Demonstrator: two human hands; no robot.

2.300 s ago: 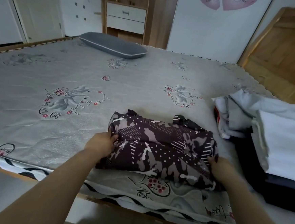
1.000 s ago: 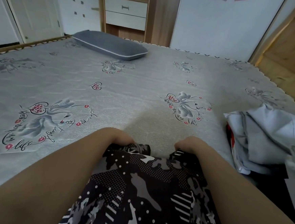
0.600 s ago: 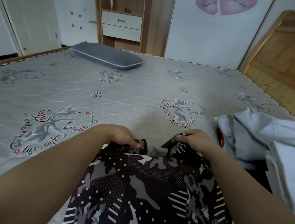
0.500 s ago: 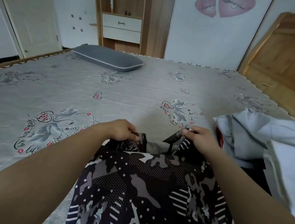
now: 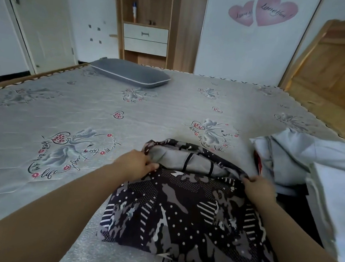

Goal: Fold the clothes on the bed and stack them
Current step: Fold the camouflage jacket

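Observation:
A dark patterned garment (image 5: 182,210) with camouflage patches, dots and stripes lies on the near edge of the bed (image 5: 86,111). Its far edge is pulled open and shows a grey inner side with black straps. My left hand (image 5: 137,165) pinches that edge on the left. On the right, my right hand (image 5: 259,188) grips the same edge. A pile of pale grey and white clothes (image 5: 301,159) sits at the right, partly over dark and red fabric.
A grey pillow (image 5: 130,76) lies at the far side of the bed. A wooden headboard (image 5: 335,75) leans at the right. Beyond the bed stand a wooden shelf unit with white drawers (image 5: 145,37) and a white door (image 5: 37,23).
My hands have moved apart along the garment's far edge and pulled it open, baring the grey inside. Earlier the garment was a folded bundle held by its two sides.

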